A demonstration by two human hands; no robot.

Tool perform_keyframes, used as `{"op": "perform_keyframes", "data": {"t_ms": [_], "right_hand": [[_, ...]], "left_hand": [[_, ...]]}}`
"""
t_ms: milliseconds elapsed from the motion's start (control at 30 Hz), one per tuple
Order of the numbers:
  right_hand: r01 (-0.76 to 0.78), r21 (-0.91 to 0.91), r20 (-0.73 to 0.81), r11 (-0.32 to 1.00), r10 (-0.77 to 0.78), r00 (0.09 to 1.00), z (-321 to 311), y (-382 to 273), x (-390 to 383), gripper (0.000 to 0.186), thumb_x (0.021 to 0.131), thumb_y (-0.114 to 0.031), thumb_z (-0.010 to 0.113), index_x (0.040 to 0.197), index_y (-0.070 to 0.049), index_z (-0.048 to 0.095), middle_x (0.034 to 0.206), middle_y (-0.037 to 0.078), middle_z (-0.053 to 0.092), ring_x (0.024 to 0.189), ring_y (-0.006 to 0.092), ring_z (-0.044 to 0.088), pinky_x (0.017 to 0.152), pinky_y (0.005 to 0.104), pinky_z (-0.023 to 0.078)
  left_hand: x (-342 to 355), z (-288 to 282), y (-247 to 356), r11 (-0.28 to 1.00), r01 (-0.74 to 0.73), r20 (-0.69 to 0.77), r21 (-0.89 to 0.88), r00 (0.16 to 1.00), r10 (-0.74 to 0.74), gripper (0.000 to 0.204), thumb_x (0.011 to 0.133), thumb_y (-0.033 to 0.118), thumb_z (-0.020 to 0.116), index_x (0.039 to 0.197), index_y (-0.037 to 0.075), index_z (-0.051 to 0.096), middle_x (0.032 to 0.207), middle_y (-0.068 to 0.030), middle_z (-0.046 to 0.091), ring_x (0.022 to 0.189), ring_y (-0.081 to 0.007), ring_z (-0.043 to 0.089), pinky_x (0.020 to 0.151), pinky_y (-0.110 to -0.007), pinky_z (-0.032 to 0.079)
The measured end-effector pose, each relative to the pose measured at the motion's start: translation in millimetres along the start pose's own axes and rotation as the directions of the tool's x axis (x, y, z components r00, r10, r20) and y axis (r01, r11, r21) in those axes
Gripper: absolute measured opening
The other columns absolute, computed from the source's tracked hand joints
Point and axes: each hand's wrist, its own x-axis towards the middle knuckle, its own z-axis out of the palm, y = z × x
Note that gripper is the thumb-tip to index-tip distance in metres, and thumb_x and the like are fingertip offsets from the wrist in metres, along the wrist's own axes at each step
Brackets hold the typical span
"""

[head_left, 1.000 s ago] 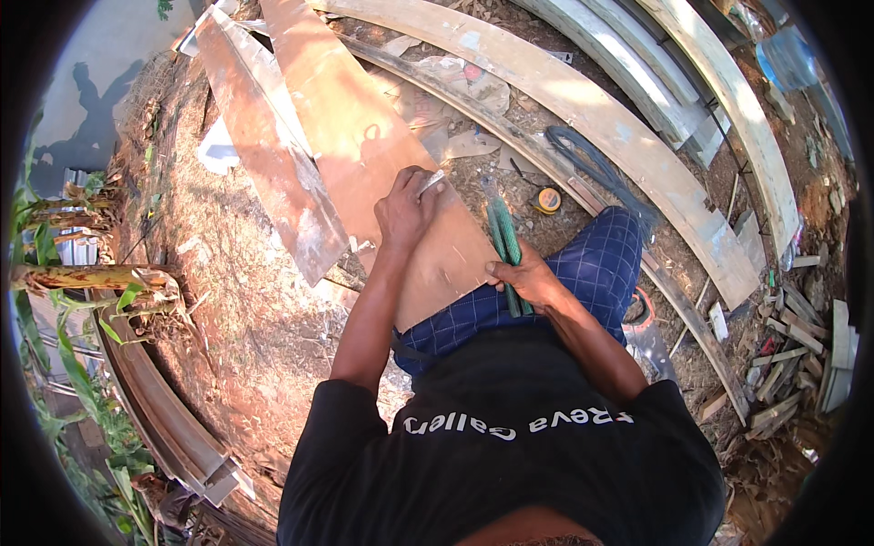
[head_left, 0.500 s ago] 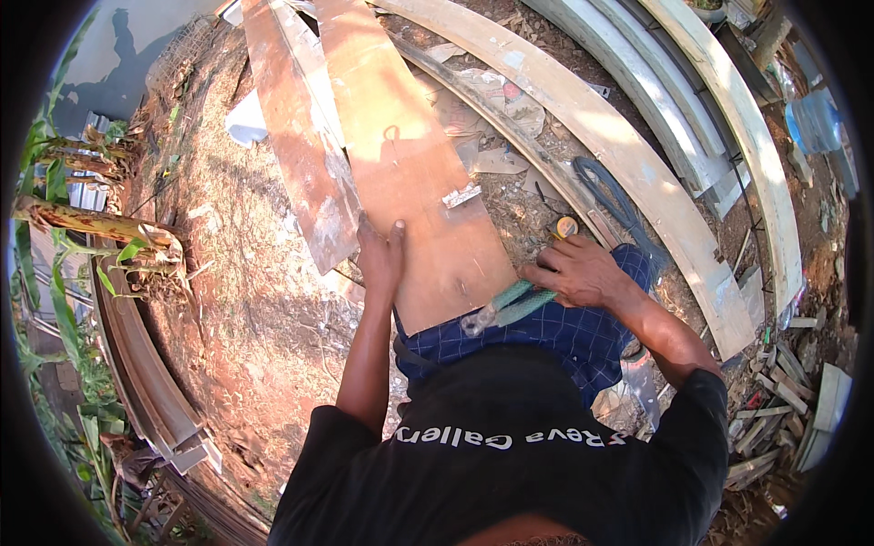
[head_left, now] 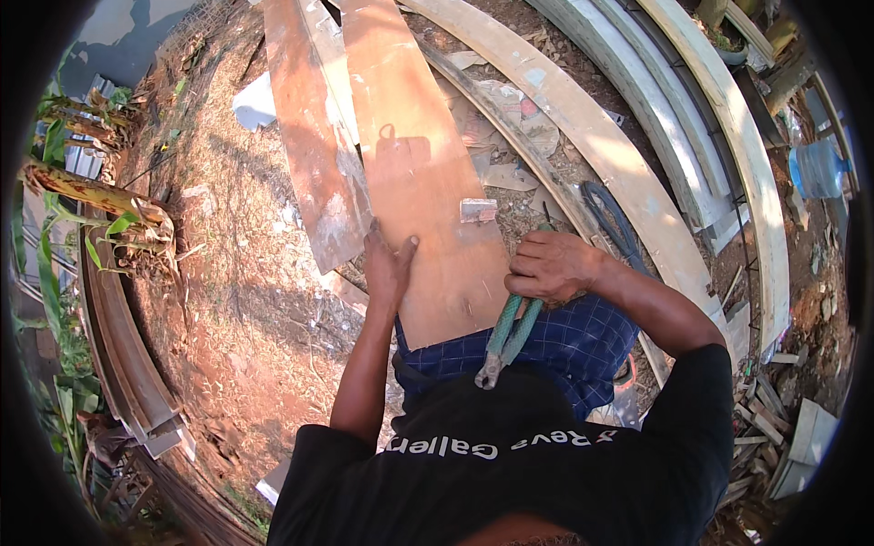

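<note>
A long plywood board point(head_left: 428, 227) slants away from my lap. My left hand point(head_left: 390, 268) grips its left edge, thumb on the top face and fingers at the side. Beyond its right edge, my right hand point(head_left: 553, 266) is closed around the green handles of a pair of pincers point(head_left: 512, 332), whose metal head points back toward my shirt. A small whitish scrap point(head_left: 478, 210) is at the board's right edge. Under my left fingers and alongside lies a second, paint-stained board point(head_left: 319, 155).
Long curved-looking planks point(head_left: 592, 118) and grey beams point(head_left: 637, 100) stretch along the right. A coiled dark hose or rope point(head_left: 610, 218) lies beyond my right hand. Brown metal channels point(head_left: 127, 355) and plants stand left. Scrap wood point(head_left: 756, 428) is heaped at lower right, below a blue water bottle point(head_left: 818, 169).
My right hand has shifted slightly left, and the pincers have swung so their head points more toward me. The round yellow item near that hand no longer shows. My left hand keeps its grip.
</note>
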Motion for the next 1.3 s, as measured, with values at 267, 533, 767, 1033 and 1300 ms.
{"op": "perform_keyframes", "data": {"t_ms": [267,533,767,1033,1300], "right_hand": [[-0.910,0.088,0.016,0.404,0.913,0.407,-6,64,-46,0.031,0.085,-0.019,0.067,0.109,-0.002,0.057,0.098,0.019,0.066,0.096,0.0424,0.067,0.084,0.0494,0.055],[-0.969,0.192,0.197,0.155,0.961,0.193,74,86,-50,0.029,0.091,-0.020,0.059,0.110,0.001,0.060,0.101,0.027,0.070,0.100,0.0469,0.067,0.088,0.0519,0.052],[-0.868,0.478,0.066,0.135,0.980,0.188,44,57,-64,0.040,0.092,-0.027,0.066,0.118,0.002,0.059,0.094,0.026,0.070,0.087,0.0424,0.069,0.082,0.0492,0.053],[-0.795,0.582,0.095,0.169,0.957,0.273,47,-3,-34,0.042,0.093,-0.016,0.067,0.131,-0.002,0.058,0.099,0.019,0.068,0.098,0.0319,0.068,0.091,0.0435,0.050],[-0.692,0.662,-0.339,0.286,0.939,0.064,44,18,-6,0.044,0.087,-0.005,0.065,0.128,-0.002,0.050,0.100,0.025,0.065,0.099,0.0451,0.066,0.083,0.0500,0.052]], "left_hand": [[1,5,-20,0.994,-0.003,-0.004,-0.112,1.000,0.002,0.084,0.089,0.030,0.076,0.148,-0.015,0.035,0.143,-0.0354,0.047,0.131,-0.0453,0.052,0.109,-0.047,0.044],[-2,1,0,0.997,0.006,0.015,-0.076,1.000,-0.005,0.088,0.087,0.032,0.078,0.149,-0.014,0.034,0.144,-0.0333,0.047,0.129,-0.0428,0.055,0.107,-0.046,0.047],[-3,-10,6,0.997,0.012,0.026,0.079,1.000,-0.014,0.087,0.087,0.030,0.078,0.148,-0.012,0.034,0.145,-0.0325,0.046,0.126,-0.0409,0.058,0.101,-0.047,0.051],[0,-9,2,0.903,0.185,0.097,-0.387,0.982,-0.160,0.071,0.086,0.022,0.079,0.137,-0.012,0.043,0.121,-0.0262,0.068,0.108,-0.0315,0.069,0.095,-0.040,0.053],[1,-6,5,0.821,0.239,0.165,-0.518,0.970,-0.178,0.066,0.085,0.018,0.080,0.134,-0.011,0.046,0.116,-0.0233,0.071,0.104,-0.0273,0.071,0.092,-0.037,0.055]]}}
